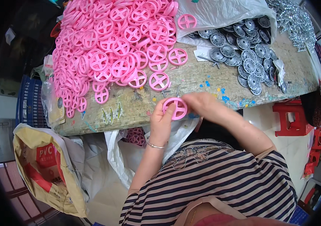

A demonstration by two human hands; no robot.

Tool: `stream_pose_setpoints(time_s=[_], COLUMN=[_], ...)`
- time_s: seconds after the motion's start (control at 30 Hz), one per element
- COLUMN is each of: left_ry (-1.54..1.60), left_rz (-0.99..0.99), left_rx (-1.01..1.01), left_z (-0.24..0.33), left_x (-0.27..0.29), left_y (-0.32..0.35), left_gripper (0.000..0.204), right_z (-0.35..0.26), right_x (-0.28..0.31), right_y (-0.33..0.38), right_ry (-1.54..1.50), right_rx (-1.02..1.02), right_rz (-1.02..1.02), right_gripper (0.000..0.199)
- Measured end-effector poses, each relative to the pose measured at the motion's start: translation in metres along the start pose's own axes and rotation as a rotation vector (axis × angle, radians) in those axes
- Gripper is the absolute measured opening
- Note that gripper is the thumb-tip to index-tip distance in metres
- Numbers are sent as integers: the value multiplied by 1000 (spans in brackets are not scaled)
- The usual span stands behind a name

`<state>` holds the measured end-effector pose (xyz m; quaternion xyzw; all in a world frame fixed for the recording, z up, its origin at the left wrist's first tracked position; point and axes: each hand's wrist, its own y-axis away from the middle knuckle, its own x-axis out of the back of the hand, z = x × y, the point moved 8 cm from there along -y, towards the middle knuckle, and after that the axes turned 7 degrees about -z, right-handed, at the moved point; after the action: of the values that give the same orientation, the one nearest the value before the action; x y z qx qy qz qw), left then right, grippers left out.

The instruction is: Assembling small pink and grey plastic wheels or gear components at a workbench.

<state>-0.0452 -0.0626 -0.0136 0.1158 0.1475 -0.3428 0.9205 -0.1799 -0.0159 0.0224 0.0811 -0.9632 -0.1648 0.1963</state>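
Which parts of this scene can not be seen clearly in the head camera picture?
- Head view: the far face of the pink wheel is turned away; left hand and right hand cover its rims.
- Right fingers are hidden behind the wheel.
- The grey hubcaps partly vanish under the white plastic bag.
- The small metal parts at the upper edge are too small to identify.

striped shirt, thin bangle on left wrist.
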Motion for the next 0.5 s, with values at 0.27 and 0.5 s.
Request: stream_pose_setpoints(time_s=[0.27,0.5], left_ry=[85,343], left_rz=[124,-33], left_rx=[187,130], left_z=[-14,-11], left_x=[5,-7], left_y=[4,5], left_gripper=[24,31], right_z=[71,74], right_x=[187,207], right_y=[21,5], right_ry=[1006,706], right_rx=[142,136], right_rz=[880,853], right_gripper=[29,19])
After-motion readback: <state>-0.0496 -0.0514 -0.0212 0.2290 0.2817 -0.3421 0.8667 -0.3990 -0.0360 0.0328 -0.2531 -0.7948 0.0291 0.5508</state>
